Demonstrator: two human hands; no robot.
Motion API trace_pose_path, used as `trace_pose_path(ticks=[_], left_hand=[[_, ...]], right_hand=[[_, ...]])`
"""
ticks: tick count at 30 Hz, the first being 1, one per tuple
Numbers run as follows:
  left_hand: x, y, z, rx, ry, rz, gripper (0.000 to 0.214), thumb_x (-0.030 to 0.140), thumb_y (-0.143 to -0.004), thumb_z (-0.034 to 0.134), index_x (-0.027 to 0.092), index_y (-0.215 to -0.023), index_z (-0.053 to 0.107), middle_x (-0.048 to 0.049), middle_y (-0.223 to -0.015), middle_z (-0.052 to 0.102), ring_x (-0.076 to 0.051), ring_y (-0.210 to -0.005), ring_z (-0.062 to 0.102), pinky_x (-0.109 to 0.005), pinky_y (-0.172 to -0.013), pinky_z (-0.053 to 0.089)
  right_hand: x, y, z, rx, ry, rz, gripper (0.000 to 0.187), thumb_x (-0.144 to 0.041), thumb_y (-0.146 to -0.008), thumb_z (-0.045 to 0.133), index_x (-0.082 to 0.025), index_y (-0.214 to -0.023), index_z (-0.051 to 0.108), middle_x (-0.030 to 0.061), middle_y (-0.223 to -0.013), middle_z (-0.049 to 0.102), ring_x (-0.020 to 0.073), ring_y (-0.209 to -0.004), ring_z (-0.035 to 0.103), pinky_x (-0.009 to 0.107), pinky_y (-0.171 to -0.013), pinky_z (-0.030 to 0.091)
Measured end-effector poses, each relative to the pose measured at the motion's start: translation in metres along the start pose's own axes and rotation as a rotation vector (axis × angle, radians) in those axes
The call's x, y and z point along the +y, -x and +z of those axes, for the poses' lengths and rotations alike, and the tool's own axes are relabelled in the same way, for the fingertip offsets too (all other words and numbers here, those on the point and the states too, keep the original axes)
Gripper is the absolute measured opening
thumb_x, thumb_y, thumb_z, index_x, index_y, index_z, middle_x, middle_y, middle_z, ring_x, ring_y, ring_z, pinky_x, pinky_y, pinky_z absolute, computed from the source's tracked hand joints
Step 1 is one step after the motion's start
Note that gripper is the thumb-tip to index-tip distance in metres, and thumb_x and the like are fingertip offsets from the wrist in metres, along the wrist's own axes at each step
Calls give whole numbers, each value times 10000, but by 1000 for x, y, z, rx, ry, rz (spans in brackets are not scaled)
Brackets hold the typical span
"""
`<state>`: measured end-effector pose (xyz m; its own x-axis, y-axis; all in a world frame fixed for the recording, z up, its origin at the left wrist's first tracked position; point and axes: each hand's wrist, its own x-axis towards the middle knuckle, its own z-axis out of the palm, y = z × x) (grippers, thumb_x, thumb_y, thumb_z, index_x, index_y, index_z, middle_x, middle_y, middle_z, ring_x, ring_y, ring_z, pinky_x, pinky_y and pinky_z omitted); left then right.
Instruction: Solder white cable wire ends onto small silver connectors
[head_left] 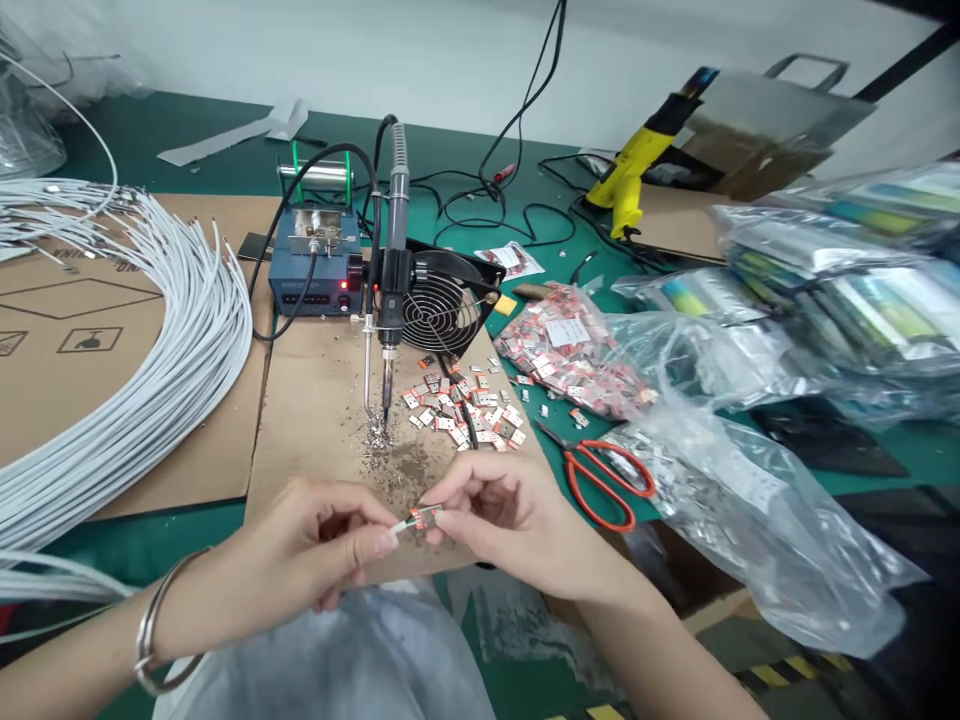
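Note:
My left hand [322, 555] and my right hand [502, 515] meet low in the middle of the head view, over a cardboard sheet [315, 400]. The left hand pinches the end of a thin white cable [401, 526]. The right hand pinches a small red and white connector board [426, 516] against that cable end. A metal bangle [154, 630] sits on my left wrist. Just beyond the hands stands a fixed soldering iron [390, 300], tip down over solder debris [382, 440]. A pile of loose connector boards [469, 405] lies to its right.
A large bundle of white cables [157, 370] curves along the left. A blue soldering station [311, 265] and a small fan [442, 305] stand behind the iron. Orange scissors [604, 480], a bag of connectors [574, 350], plastic bags [750, 500] and a yellow glue gun [630, 170] fill the right.

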<state>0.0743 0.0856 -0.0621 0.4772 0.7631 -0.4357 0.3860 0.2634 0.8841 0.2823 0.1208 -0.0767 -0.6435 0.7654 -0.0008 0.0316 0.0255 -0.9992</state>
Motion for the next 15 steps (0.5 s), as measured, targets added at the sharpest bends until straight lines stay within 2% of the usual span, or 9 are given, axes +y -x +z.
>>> trace_pose_path(ticks=[4, 7, 9, 11, 13, 14, 15], left_hand=[[6, 14, 10, -23, -119, 20, 445, 522, -846, 408, 145, -972, 609, 3, -661, 485, -24, -476, 437, -126, -456, 317], [11, 22, 14, -38, -140, -7, 460, 519, -856, 386, 137, -1004, 594, -2, -685, 484, -30, -485, 453, -137, -472, 335], [9, 24, 17, -28, -112, 4, 474, 532, -854, 381, 132, -1017, 576, 2, -693, 480, -24, -475, 445, -132, -456, 324], [-2, 25, 25, -16, -121, 27, 469, 534, -863, 359, 148, -1027, 570, 3, -700, 497, -23, -463, 441, -132, -438, 314], [-23, 25, 37, 14, -306, 160, 411, 462, -901, 322, 165, -1000, 589, -12, -700, 541, -48, -496, 471, -153, -470, 352], [-35, 25, 45, 39, -536, 319, 359, 367, -922, 318, 159, -941, 611, -31, -707, 569, -81, -612, 518, -179, -596, 411], [-46, 25, 52, 123, -768, 546, 314, 283, -917, 334, 145, -923, 616, -55, -722, 583, -114, -672, 534, -208, -634, 423]], right_hand=[[0, 22, 11, 51, 56, 2, 187, -281, -798, 576, -101, -846, 575, 73, -710, 614, 55, -544, 448, 161, -499, 347], [1, 31, 18, 63, 96, -9, 217, -315, -809, 562, -106, -862, 586, 87, -720, 606, 84, -579, 482, 190, -511, 357], [1, 35, 20, 62, 120, -26, 229, -330, -820, 548, -109, -869, 589, 94, -734, 606, 97, -607, 502, 201, -523, 366], [0, 42, 19, 42, 184, -47, 236, -338, -837, 525, -119, -890, 594, 87, -732, 605, 95, -600, 497, 202, -521, 365], [1, 55, 13, -6, 338, -63, 238, -336, -841, 520, -143, -951, 604, 63, -700, 590, 89, -574, 482, 195, -508, 356], [3, 64, 8, -25, 448, -67, 253, -329, -837, 526, -165, -1014, 600, 50, -681, 576, 90, -575, 483, 193, -511, 358], [6, 74, 1, -18, 559, -76, 297, -326, -821, 548, -198, -1087, 584, 39, -676, 561, 95, -591, 493, 188, -515, 362]])
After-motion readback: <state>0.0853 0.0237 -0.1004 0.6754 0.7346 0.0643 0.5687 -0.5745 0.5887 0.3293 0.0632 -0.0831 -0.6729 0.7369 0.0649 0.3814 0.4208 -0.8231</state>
